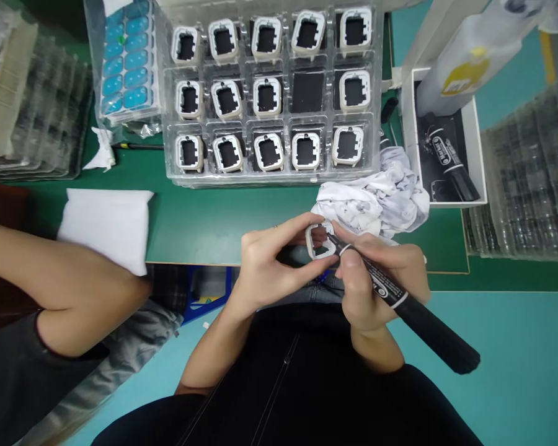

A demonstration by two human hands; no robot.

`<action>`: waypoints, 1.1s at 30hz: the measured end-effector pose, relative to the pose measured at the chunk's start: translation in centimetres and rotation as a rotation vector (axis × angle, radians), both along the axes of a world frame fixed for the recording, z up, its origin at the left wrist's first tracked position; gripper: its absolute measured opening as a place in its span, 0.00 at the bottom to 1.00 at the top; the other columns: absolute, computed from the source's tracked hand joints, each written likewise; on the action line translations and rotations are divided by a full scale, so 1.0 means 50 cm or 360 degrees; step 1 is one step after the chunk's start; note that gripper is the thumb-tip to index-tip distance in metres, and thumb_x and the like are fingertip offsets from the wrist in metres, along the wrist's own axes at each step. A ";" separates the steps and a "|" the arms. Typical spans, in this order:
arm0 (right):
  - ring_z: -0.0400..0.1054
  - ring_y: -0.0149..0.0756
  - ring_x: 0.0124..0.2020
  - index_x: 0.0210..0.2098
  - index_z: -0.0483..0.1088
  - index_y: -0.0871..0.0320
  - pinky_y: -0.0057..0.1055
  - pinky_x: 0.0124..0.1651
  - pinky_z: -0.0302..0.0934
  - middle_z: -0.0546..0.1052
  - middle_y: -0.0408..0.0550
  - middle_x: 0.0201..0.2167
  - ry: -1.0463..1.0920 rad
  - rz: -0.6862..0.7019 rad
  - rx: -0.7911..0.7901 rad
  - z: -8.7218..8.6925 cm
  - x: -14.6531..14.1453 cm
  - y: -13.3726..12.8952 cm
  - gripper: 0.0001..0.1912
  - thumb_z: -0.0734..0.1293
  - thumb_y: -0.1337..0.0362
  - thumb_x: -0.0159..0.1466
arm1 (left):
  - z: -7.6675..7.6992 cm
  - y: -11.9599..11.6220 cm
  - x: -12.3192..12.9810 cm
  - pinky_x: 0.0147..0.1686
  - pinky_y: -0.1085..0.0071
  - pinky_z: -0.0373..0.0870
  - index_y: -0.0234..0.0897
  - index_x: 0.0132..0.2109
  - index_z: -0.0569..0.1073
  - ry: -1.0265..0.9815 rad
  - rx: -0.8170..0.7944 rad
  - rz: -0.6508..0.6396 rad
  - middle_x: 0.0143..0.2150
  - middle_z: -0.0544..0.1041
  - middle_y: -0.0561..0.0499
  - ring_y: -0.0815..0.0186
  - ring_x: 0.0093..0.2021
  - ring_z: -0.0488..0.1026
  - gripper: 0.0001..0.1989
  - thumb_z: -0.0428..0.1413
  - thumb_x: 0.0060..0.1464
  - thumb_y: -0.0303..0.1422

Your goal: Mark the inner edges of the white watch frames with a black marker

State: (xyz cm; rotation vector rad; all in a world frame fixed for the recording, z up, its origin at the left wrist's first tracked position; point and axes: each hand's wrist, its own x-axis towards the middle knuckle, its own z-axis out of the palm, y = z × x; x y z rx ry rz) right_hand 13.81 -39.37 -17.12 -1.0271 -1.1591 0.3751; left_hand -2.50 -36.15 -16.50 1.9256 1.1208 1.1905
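Note:
Between thumb and fingers, my left hand (272, 263) grips a small white square frame (310, 241) with rounded corners and a notched opening. My right hand (376, 279) is closed around a black marker pen (385, 288), whose tip meets or nearly meets the right inner side of the frame; contact is too small to tell. The pen's thick black end points down to the right. Beyond my hands lies a clear plastic tray (223, 179) with rows of similar white frames (305, 150). One pocket (307, 93) in its middle row shows only black lining.
A crumpled white cloth (372, 198) lies just past my right hand. Right of it, a white box (481, 167) holds a bottle (460, 74) and another marker (453, 164). Stacked trays (530, 173) stand far right. At left are a co-worker's arm (74, 279), a white pad (106, 223) and blue pieces (134, 77).

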 end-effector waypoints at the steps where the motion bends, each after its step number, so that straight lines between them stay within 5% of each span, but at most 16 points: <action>1: 0.86 0.43 0.29 0.49 0.80 0.51 0.50 0.48 0.93 0.80 0.35 0.27 -0.0014 -0.0018 0.0006 -0.001 -0.001 0.000 0.07 0.77 0.66 0.73 | -0.001 0.000 -0.001 0.47 0.68 0.94 0.44 0.64 0.88 0.0029 0.0047 -0.0003 0.47 0.94 0.51 0.61 0.39 0.92 0.24 0.79 0.63 0.36; 5: 0.87 0.45 0.31 0.51 0.79 0.48 0.48 0.43 0.93 0.81 0.37 0.28 -0.0127 -0.0069 0.0061 -0.008 0.000 0.003 0.07 0.77 0.64 0.75 | -0.006 0.003 -0.009 0.45 0.70 0.93 0.46 0.65 0.87 0.0084 0.0076 -0.0019 0.47 0.94 0.51 0.62 0.39 0.92 0.22 0.77 0.67 0.35; 13: 0.78 0.37 0.22 0.52 0.80 0.54 0.53 0.45 0.94 0.74 0.33 0.25 -0.0113 -0.0012 0.0289 -0.008 0.000 0.010 0.08 0.73 0.67 0.74 | 0.000 0.016 -0.025 0.51 0.70 0.93 0.40 0.66 0.85 -0.0157 -0.0192 -0.0251 0.52 0.93 0.46 0.59 0.46 0.93 0.25 0.78 0.67 0.37; 20: 0.67 0.33 0.18 0.52 0.80 0.53 0.52 0.40 0.93 0.73 0.34 0.25 -0.0016 0.0072 0.0377 -0.004 -0.001 0.008 0.09 0.71 0.69 0.74 | -0.001 0.019 -0.030 0.50 0.77 0.89 0.42 0.65 0.86 -0.0332 -0.0247 -0.0343 0.53 0.92 0.48 0.62 0.46 0.93 0.25 0.80 0.63 0.30; 33: 0.67 0.33 0.19 0.52 0.78 0.52 0.56 0.45 0.94 0.74 0.33 0.25 -0.0044 0.0176 0.0317 -0.001 0.010 -0.003 0.10 0.71 0.70 0.74 | 0.002 0.017 -0.027 0.46 0.79 0.89 0.40 0.61 0.87 -0.0309 -0.0068 -0.0324 0.47 0.92 0.49 0.64 0.41 0.92 0.22 0.79 0.63 0.28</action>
